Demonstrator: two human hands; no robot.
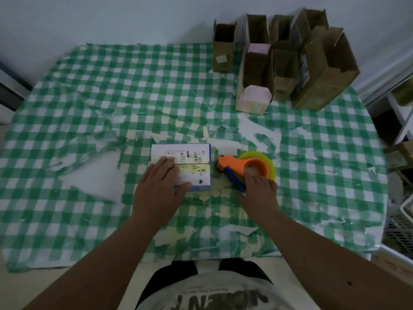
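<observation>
The small white-and-blue box (195, 167) lies flat near the middle of the bench (89, 97), slightly toward the near edge. The left hand (161, 186) presses on its left part with fingers straight and the thumb along its near side. Just beside the box, toward the right edge, lies the orange tape dispenser (232, 164) with its yellow-green roll (272, 164). The right hand (260, 193) rests over the blue handle, but blur hides whether the fingers have closed round it. The main risk, as I judge it, is the box sliding or its seam gaping, since only flat pressure on one end pins it. A pull of tape across the free end could twist it on the slick checked cloth. The dispenser's cutting end points toward the box and the left fingers, so a hasty swing could nick them. The cloth is torn and dotted with old tape scraps (207, 195), which could snag fresh tape or wrinkle under the box. A cluster of open cardboard cartons (290, 63) stands at the far right corner, well apart, and nothing lies between the hands and their work.
</observation>
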